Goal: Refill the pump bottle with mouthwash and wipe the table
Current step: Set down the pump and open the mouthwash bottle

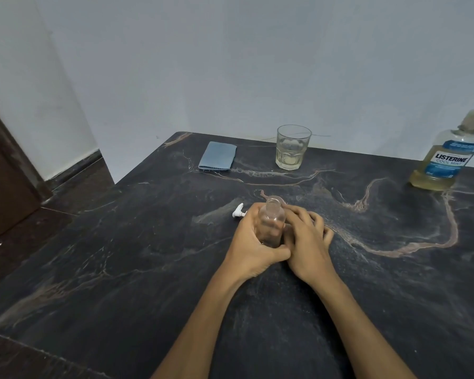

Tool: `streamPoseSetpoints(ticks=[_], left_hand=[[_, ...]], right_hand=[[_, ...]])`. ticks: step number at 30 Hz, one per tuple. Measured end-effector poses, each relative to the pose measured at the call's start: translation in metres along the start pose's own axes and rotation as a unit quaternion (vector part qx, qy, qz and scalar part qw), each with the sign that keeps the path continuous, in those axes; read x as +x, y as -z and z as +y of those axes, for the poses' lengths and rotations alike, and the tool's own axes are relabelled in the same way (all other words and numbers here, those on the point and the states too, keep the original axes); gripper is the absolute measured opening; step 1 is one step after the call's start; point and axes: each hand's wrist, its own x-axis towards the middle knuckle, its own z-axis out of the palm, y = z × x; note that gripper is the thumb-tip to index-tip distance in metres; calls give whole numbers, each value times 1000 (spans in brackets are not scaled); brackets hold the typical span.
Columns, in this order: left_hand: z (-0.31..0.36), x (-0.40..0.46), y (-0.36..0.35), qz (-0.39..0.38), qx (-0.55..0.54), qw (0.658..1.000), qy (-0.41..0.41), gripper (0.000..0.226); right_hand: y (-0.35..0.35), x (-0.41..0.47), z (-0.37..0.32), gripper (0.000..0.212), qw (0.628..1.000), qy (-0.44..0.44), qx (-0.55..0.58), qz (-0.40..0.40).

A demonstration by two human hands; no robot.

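Standing upright near the middle of the dark marble table, the clear pump bottle keeps its long axis vertical, its open neck pointing up and tipped slightly away from me. My left hand grips the bottle from the left, fingers curled round its body and thumb crossing the base in front. My right hand rests against the bottle's right side; its fingers are loosely bent and a little spread, tips on the tabletop, and I cannot tell whether they clasp the bottle or merely touch it. The bottle appears empty.

The white pump head lies on the table just beyond my left hand, nozzle pointing left and away; its lower part is hidden behind my knuckles. At the far right stands the mouthwash bottle, upright, cap on, with pale yellow liquid in its lower part. A glass tumbler holding a little pale liquid stands at the far edge, and a folded blue cloth lies flat to its left, well apart from the bottle.
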Motion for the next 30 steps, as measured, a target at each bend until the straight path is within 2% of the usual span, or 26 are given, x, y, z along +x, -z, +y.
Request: streamPoseSetpoints(ticks=[7,19,30], left_hand=[[-5,2,0,10,19,1000,4,58],[-4,1,1,8,34,999,5,56],[-5,1,1,7,33,999,9,52]], right_hand=[[-1,2,0,41,998,-40,29,45],[0,3,1,36,995,-80,41,47],[-3,3,5,37,997,-64,20,41]])
